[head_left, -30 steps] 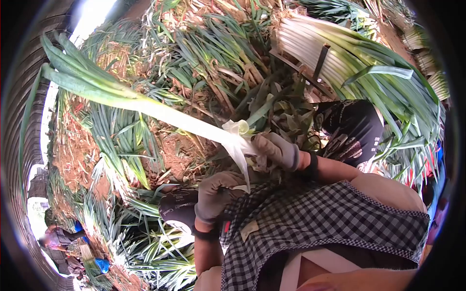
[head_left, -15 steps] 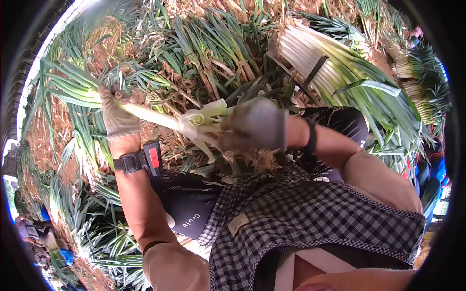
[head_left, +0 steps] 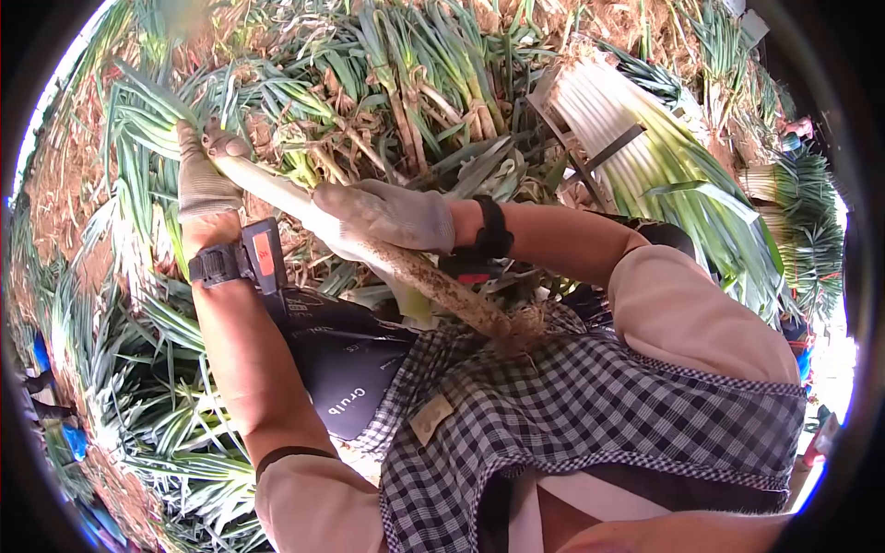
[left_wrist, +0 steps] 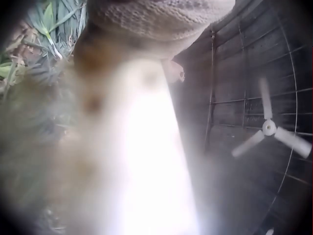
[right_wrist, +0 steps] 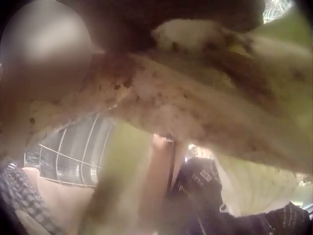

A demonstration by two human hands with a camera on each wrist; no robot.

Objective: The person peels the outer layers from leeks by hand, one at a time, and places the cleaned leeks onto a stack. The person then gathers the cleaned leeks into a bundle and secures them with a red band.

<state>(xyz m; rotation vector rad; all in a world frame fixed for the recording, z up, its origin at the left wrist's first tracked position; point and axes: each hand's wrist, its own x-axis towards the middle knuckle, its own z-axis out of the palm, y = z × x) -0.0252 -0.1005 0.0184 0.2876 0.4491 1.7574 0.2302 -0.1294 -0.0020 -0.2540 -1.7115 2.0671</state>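
Observation:
A long leek (head_left: pixel 277 191) slants from upper left down to the lap, its green leaves spread at the far end. The gloved left hand (head_left: pixel 210 175) grips it just below those leaves. The gloved right hand (head_left: pixel 387 217) holds the middle of the stem, fingers lying over it. Below that hand the stem is brown with soil, and the roots (head_left: pixel 528 327) lie against the checked apron. A pale green flap (head_left: pixel 410 300) hangs under the stem. In the left wrist view the white stem (left_wrist: pixel 151 161) is blurred. Soil-flecked skin (right_wrist: pixel 166 107) fills the right wrist view.
A bundle of clean leeks (head_left: pixel 613 129) lies in a metal frame (head_left: pixel 572 157) at the upper right. Untrimmed leeks (head_left: pixel 415 74) and loose leaves cover the ground ahead and to the left. A fan (left_wrist: pixel 269 128) hangs overhead.
The left hand has gone from near the lap to the leaf end of the leek. The right hand has moved from the root end to mid-stem, and its blurred motion has slowed.

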